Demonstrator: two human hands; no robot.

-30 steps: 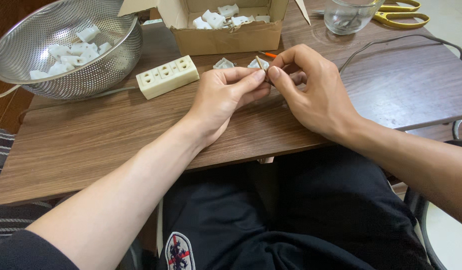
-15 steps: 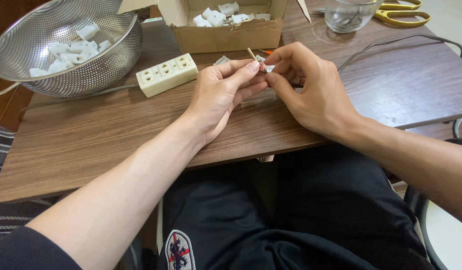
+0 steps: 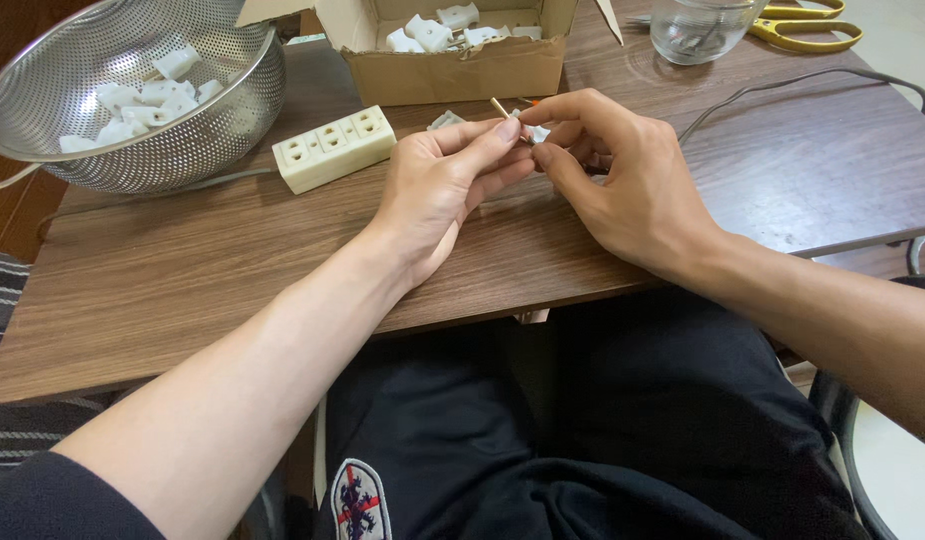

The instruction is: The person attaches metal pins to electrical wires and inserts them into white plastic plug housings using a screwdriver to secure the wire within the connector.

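Note:
My left hand and my right hand meet over the wooden table, fingertips together around a small white plastic part. A thin brass-coloured metal strip sticks up from between my left fingertips. Which hand carries most of the part I cannot tell; both pinch it. Another small white part lies on the table just behind my left hand.
A cream power strip lies left of my hands. A metal colander with several white parts sits far left. A cardboard box of white parts stands behind. A glass, yellow scissors and a grey cable are at back right.
My hands have stayed together on the small part; the brass strip now shows above my left fingertips, and the fingers have shifted slightly.

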